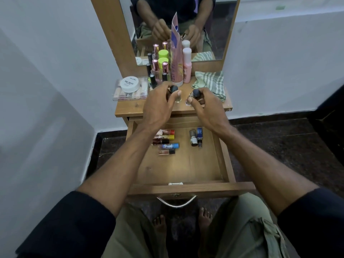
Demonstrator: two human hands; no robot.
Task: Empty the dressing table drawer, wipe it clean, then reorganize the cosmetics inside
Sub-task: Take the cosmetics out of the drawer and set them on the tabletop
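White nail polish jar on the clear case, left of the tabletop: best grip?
Come from straight above and span the round lid of the jar across its rim. It sits flat and upright on the clear case, low and wide, and bottles crowd its right side, so a side grip has little room.

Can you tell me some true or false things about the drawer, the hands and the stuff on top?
1. The drawer is pulled open. True.
2. The drawer has nothing in it. False: small bottles lie in it near the back.
3. Each hand holds a small dark-capped bottle. True: the left hand and the right hand each grip one over the tabletop.
4. The striped cloth lies inside the drawer. False: it lies on the tabletop, at the right.
5. The white jar sits on a clear box. True.
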